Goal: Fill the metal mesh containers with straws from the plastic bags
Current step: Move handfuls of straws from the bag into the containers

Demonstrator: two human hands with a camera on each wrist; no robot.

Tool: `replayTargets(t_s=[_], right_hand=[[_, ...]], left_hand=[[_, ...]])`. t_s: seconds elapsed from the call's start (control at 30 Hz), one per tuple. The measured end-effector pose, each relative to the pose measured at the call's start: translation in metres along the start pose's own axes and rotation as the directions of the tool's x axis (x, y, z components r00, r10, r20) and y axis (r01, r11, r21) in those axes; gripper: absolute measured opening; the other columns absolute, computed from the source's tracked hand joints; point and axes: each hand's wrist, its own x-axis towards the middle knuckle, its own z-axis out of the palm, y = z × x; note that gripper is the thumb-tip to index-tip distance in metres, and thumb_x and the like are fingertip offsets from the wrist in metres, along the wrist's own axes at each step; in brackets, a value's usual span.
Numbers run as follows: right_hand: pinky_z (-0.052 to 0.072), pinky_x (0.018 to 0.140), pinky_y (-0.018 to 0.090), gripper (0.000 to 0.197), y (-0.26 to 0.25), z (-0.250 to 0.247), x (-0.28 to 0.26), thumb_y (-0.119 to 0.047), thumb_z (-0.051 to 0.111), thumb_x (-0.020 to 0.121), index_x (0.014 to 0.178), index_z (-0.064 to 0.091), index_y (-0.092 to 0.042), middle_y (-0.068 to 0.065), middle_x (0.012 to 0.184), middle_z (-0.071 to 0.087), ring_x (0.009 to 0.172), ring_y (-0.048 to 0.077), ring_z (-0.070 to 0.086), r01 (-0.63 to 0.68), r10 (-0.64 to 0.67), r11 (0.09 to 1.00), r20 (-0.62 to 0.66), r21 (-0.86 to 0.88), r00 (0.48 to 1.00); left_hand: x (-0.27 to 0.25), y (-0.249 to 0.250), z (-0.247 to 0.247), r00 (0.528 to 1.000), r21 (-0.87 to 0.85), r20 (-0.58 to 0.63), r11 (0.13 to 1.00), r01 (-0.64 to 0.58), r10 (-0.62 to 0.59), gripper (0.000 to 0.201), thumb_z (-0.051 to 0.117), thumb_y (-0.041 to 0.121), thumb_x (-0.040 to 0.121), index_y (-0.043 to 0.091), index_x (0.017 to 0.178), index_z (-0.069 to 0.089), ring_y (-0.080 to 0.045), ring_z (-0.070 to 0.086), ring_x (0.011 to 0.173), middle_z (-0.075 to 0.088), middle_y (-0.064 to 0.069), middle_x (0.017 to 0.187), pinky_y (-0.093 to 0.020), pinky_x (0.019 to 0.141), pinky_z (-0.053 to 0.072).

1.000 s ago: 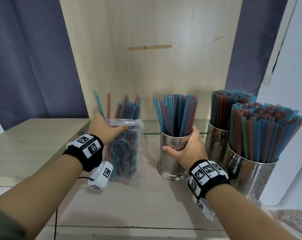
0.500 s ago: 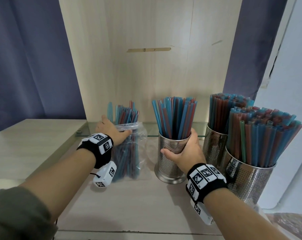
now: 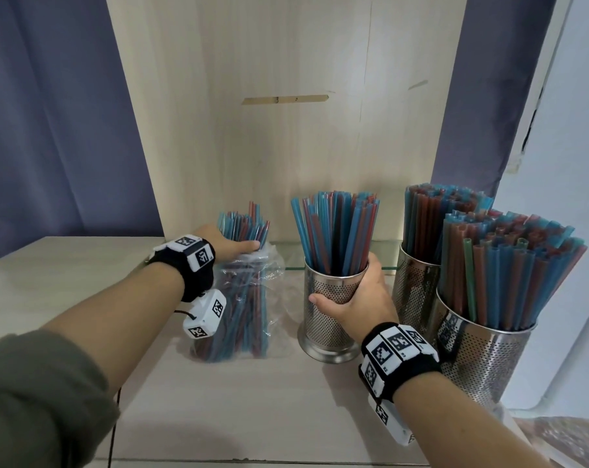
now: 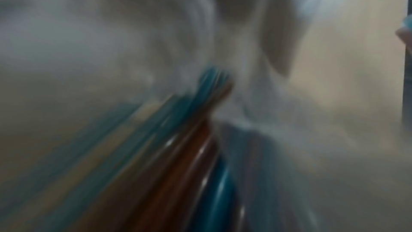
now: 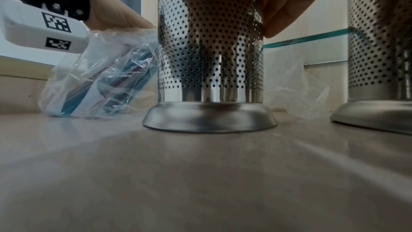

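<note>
From the head camera, we look down at a pale wooden counter (image 3: pixel 239 400). At about ten o'clock from the centre, our left hand (image 3: pixel 225 246) reaches across the mouth of a clear plastic bag (image 3: pixel 249 298) that stands upright, its fingers curled round the bag's top and the blue and red straws (image 3: pixel 244 228) poking out of it. At the centre, our right hand (image 3: pixel 360 298) wraps around the upper wall of a metal mesh container (image 3: pixel 326 319), thumb at nine o'clock on its side, fingers around the far side at its rim. This container stands on the counter, partly filled with upright straws (image 3: pixel 337 231). At three o'clock stand two more mesh containers (image 3: pixel 489 359), both packed tight with straws, just beside one another. A wooden back panel (image 3: pixel 286 96) rises behind, with dark blue curtains (image 3: pixel 49 113) on either side.

From the left wrist camera, everything is blurred; we make out only blue and red straws (image 4: pixel 189 147) running from six o'clock towards the centre. We cannot tell the fingers' pose here.

From the right wrist camera, low on the counter, the held container (image 5: pixel 209 59) fills the centre, its flared base flat on the surface, our right hand (image 5: pixel 287 3) gripping it at twelve o'clock. At nine o'clock the bag (image 5: pixel 100 80) of straws leans under our left wrist. At three o'clock stands another container (image 5: pixel 379 59).
</note>
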Motion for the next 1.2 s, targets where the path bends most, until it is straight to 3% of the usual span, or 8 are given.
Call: replayTargets(t_s=[0.1,0.23,0.53,0.67,0.8,0.9,1.07,1.2], right_hand=[[0.035,0.104,0.020,0.116,0.001,0.001,0.001,-0.043,0.093,0.057,0.147,0.024,-0.023,-0.009,0.140,0.046,0.127,0.007,0.045,0.002,-0.002,1.000,0.000,0.006,1.000],[0.037,0.106,0.023,0.116,0.001,0.001,0.002,-0.045,0.093,0.055,0.147,0.024,-0.024,-0.009,0.140,0.047,0.128,0.009,0.046,0.002,-0.002,1.000,0.001,0.000,1.000],[0.039,0.107,0.027,0.120,0.003,0.001,0.001,-0.051,0.092,0.054,0.147,0.022,-0.025,-0.008,0.142,0.045,0.130,0.010,0.045,0.005,-0.005,0.999,-0.003,-0.038,1.000],[0.035,0.104,0.021,0.117,0.001,-0.001,0.000,-0.047,0.092,0.056,0.147,0.024,-0.023,-0.009,0.140,0.045,0.122,0.003,0.042,0.012,-0.012,1.000,-0.002,-0.021,1.000],[0.038,0.107,0.026,0.117,0.001,-0.001,0.000,-0.048,0.092,0.055,0.147,0.024,-0.025,-0.008,0.141,0.046,0.129,0.009,0.045,0.004,-0.004,1.000,0.002,-0.021,1.000],[0.036,0.105,0.025,0.119,0.000,-0.002,0.000,-0.048,0.092,0.056,0.149,0.021,-0.024,-0.008,0.142,0.044,0.131,0.010,0.044,-0.004,0.005,1.000,0.014,-0.030,1.000],[0.035,0.104,0.023,0.119,-0.001,-0.002,-0.001,-0.047,0.092,0.056,0.150,0.021,-0.024,-0.007,0.142,0.044,0.129,0.009,0.044,-0.009,0.009,1.000,0.012,-0.023,1.000],[0.036,0.104,0.023,0.119,-0.002,-0.003,-0.001,-0.046,0.092,0.056,0.149,0.022,-0.024,-0.008,0.142,0.043,0.125,0.007,0.043,-0.009,0.009,1.000,0.010,-0.021,1.000]], left_hand=[[0.003,0.000,0.010,0.999,-0.054,-0.027,0.998,-0.024,0.023,0.039,0.083,0.053,0.065,0.022,0.080,0.064,-0.018,0.062,0.072,0.066,0.000,0.078,-0.032,0.074,0.052],[0.010,0.001,0.009,0.995,-0.036,-0.099,0.999,-0.011,0.007,0.040,0.072,0.044,0.074,0.005,0.084,0.070,-0.027,0.061,0.069,0.069,-0.014,0.081,-0.040,0.074,0.056],[0.014,0.002,-0.010,0.984,-0.212,-0.175,0.977,-0.021,-0.017,0.024,0.065,0.027,0.084,0.008,0.071,0.060,-0.026,0.052,0.065,0.058,-0.010,0.072,-0.031,0.065,0.044],[0.015,0.007,-0.018,0.964,-0.277,-0.263,0.953,-0.121,0.046,0.021,0.067,0.024,0.086,0.003,0.089,0.068,-0.029,0.060,0.081,0.065,-0.013,0.086,-0.035,0.076,0.050],[0.015,0.012,-0.024,0.939,-0.396,-0.331,0.889,-0.232,0.098,0.019,0.058,0.019,0.092,0.008,0.087,0.073,-0.016,0.066,0.075,0.069,-0.002,0.074,-0.029,0.082,0.052],[0.012,0.017,-0.032,0.900,-0.404,-0.411,0.856,-0.322,0.145,0.027,0.051,0.018,0.097,0.016,0.073,0.064,-0.020,0.066,0.077,0.068,-0.002,0.074,-0.034,0.089,0.053],[0.000,0.034,-0.059,0.805,-0.367,-0.570,0.826,-0.429,0.165,0.026,0.051,0.022,0.096,0.002,0.110,0.060,-0.017,0.061,0.083,0.069,-0.006,0.094,-0.023,0.075,0.042],[-0.007,0.048,-0.080,0.735,-0.356,-0.664,0.806,-0.472,0.138,0.016,0.052,0.023,0.096,0.012,0.106,0.049,-0.019,0.057,0.085,0.063,-0.004,0.097,-0.028,0.075,0.043]])
